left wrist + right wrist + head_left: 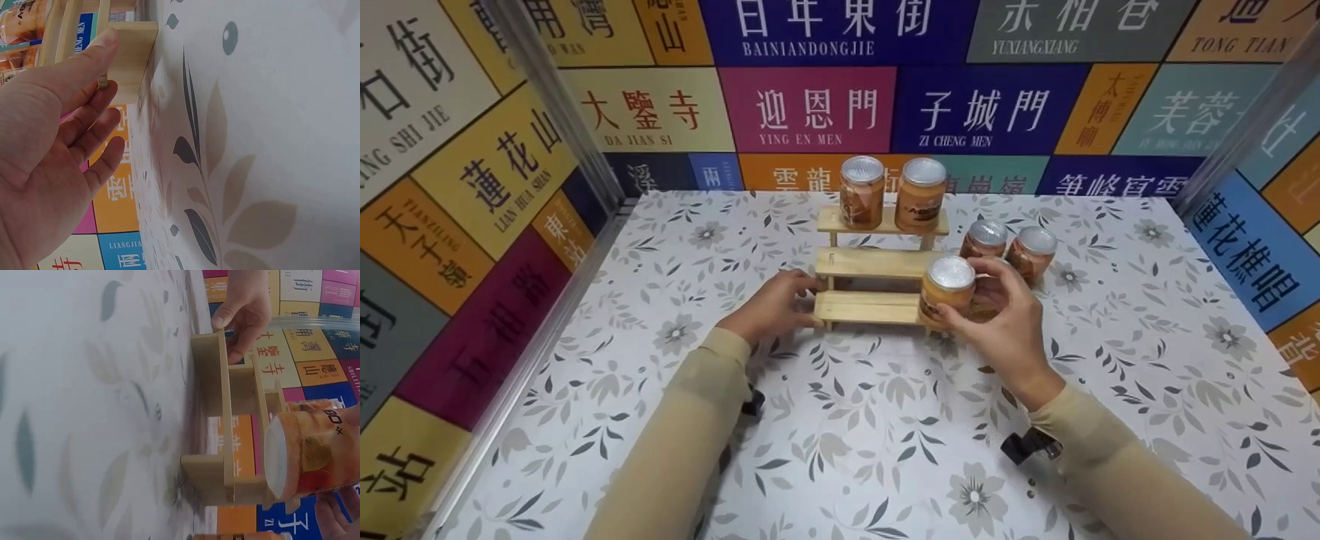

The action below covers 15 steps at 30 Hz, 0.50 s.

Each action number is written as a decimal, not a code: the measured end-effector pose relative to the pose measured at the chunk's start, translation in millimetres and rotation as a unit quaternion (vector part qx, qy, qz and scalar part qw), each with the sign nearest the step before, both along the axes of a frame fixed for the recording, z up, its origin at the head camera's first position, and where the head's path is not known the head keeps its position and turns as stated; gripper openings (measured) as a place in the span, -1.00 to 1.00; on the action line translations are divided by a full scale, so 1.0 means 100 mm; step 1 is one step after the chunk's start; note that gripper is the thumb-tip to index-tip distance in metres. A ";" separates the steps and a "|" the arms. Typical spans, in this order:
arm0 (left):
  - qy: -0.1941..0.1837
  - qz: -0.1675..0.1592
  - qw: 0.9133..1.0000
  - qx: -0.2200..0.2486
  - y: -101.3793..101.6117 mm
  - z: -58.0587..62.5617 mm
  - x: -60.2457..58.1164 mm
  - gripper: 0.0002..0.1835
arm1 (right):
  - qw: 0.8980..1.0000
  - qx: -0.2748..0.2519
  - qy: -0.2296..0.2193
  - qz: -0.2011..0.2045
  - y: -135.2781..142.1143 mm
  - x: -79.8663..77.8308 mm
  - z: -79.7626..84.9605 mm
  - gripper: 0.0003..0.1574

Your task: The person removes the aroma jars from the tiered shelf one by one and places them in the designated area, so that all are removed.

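A stepped wooden rack (870, 306) with three tiers stands on the table. My left hand (778, 304) is at its left end, thumb and fingers pinching the end of the lowest step, as the left wrist view shows; the left hand (247, 318) appears at the far end in the right wrist view. My right hand (1006, 322) grips an orange can (947, 289) with a silver lid, upright over the right end of the lower steps. In the right wrist view the can's pale base (275, 458) is raised above the lowest step.
Two similar cans, a left one (862, 193) and a right one (921, 196), stand on the top step. Two more, one nearer (984, 236) and one farther right (1033, 251), are on the table right of the rack. Printed panels (810, 109) wall the table's back and sides.
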<state>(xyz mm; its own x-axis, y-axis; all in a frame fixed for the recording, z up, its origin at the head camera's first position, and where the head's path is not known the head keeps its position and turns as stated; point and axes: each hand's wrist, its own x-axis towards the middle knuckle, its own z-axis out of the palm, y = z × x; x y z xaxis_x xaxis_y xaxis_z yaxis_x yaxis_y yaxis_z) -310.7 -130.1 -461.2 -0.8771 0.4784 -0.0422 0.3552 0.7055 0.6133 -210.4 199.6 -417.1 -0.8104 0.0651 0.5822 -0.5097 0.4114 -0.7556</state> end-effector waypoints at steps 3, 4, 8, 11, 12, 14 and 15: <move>-0.003 0.001 1.000 0.002 0.01 0.00 0.00 -0.36 | 1.000 0.007 -0.002 -0.008 0.16 0.02 -0.07 -0.12; -0.004 0.002 1.000 0.003 0.01 0.00 0.00 -0.35 | 1.000 0.006 -0.005 -0.010 0.21 0.01 -0.11 -0.11; -0.001 0.003 1.000 0.007 0.01 0.01 0.00 -0.35 | 0.999 0.010 -0.020 -0.025 0.43 0.02 -0.21 -0.07; 0.001 0.004 1.000 0.007 0.01 0.01 0.01 -0.36 | 0.999 0.010 -0.027 -0.034 0.56 0.06 -0.24 -0.05; 0.001 0.005 1.000 0.007 0.01 0.01 0.01 -0.36 | 0.999 0.011 -0.030 -0.037 0.60 0.07 -0.24 -0.05; 0.000 0.008 1.000 0.007 0.01 0.01 0.01 -0.35 | 0.998 0.014 -0.037 -0.045 0.67 0.10 -0.24 -0.05; 0.001 0.009 1.000 0.008 0.02 0.01 0.01 -0.35 | 0.998 0.016 -0.040 -0.051 0.71 0.12 -0.24 -0.05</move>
